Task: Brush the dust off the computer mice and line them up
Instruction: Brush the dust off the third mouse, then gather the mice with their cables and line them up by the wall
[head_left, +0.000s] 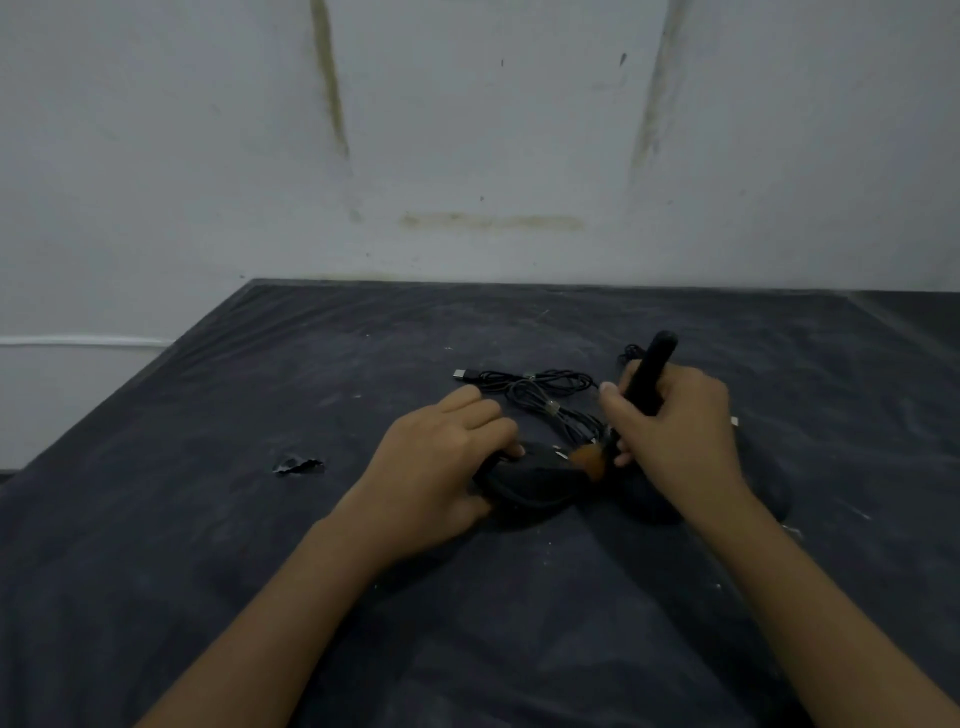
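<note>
A black computer mouse (535, 480) lies on the dark table, and my left hand (436, 462) grips its left side with curled fingers. My right hand (670, 421) holds a brush by its black handle (652, 371), which points up and away. The brown bristles (587, 460) touch the front of that mouse. A second black mouse (644, 501) sits right beside it, partly hidden under my right wrist. A third dark mouse (776, 493) peeks out to the right of my forearm. Bundled black cables (540, 395) with a USB plug (462, 375) lie just behind the mice.
The dusty dark table cover (260, 519) has a small tear (298, 464) to the left of my hands. A stained white wall (467, 156) rises right behind the table's far edge. The table's left edge runs diagonally at the left.
</note>
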